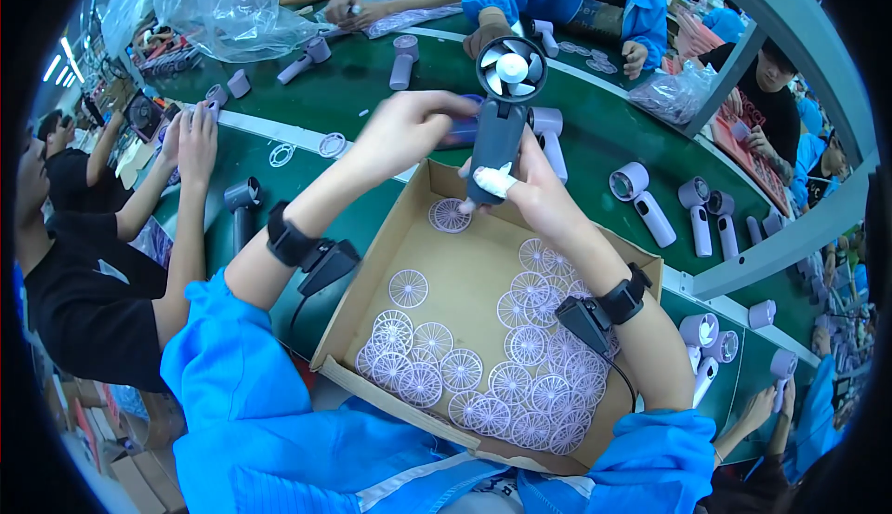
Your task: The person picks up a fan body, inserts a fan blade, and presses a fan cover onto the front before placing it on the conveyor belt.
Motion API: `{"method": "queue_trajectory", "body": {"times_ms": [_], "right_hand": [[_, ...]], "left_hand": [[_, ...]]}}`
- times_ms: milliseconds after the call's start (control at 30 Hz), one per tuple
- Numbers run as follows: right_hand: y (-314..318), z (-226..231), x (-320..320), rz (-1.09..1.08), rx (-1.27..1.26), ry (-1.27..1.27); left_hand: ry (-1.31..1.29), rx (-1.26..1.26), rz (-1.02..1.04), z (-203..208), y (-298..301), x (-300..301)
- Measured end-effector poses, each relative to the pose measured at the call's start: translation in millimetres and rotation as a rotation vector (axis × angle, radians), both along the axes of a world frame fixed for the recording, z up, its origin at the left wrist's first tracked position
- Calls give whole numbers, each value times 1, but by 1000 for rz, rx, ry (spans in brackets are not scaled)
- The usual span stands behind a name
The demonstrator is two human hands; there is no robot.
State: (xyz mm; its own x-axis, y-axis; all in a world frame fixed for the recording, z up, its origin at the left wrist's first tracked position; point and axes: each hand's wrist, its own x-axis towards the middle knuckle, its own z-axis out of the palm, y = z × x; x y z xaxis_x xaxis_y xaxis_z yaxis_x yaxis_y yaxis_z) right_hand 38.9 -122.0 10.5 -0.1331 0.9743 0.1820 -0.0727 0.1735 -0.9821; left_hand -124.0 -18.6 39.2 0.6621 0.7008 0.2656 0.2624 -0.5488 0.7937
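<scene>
My right hand (534,184) grips a dark grey handheld fan (499,133) by its handle, holding it upright above the far edge of a cardboard box. A white covering wraps the thumb on the handle. The fan's head is round, with white blades (512,69) bare of any front grille. My left hand (404,138) hovers just left of the fan, apart from it; its fingers curl and blur, so what they hold, if anything, is unclear. Below both arms, the cardboard box (423,189) contains many loose lilac round fan grilles (530,347), heaped toward the near and right sides.
On the green conveyor belt (595,175) lie several lilac handheld fans (643,203) and white rings (332,145). A dark fan (242,207) stands left of my arm. Co-workers sit left, right and across. A grey metal frame (790,244) rises at the right.
</scene>
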Motion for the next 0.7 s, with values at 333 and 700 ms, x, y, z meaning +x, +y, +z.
{"method": "queue_trajectory", "body": {"times_ms": [333, 700], "right_hand": [[10, 10, 35, -92, -72, -385], [23, 5, 56, -168, -189, 69]], "left_hand": [[-709, -645, -2, -22, -30, 64], [-556, -485, 63, -44, -31, 64]]}}
